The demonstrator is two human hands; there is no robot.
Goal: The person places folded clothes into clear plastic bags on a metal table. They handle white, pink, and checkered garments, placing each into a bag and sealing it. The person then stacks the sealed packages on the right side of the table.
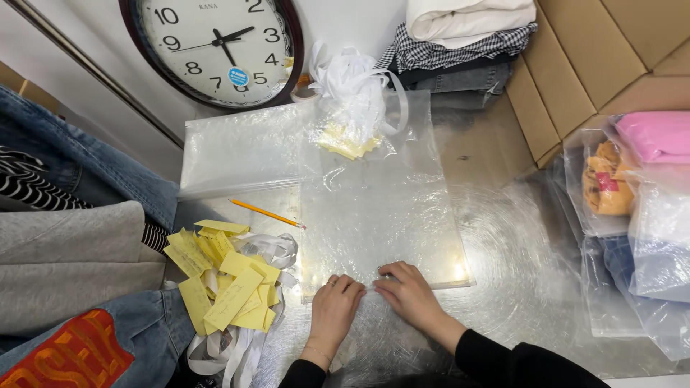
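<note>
Plastic bag [381, 208] flat on tabletop [517, 287]; both hands [374, 302] on its near edge. Pencil [266, 213] and paper slips [223, 276] left; bagged garments [640, 208] right; wall clock [212, 47] behind.

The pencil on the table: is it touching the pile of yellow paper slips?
Apart. The head view shows the pencil lying above the pile of yellow paper slips, with a strip of bare metal table between them.

Pale yellow paper slips [226, 284], an orange pencil [266, 213], a black-and-white checked cloth [460, 49], a pink bagged garment [654, 135], a clear plastic bag [381, 208].
</note>
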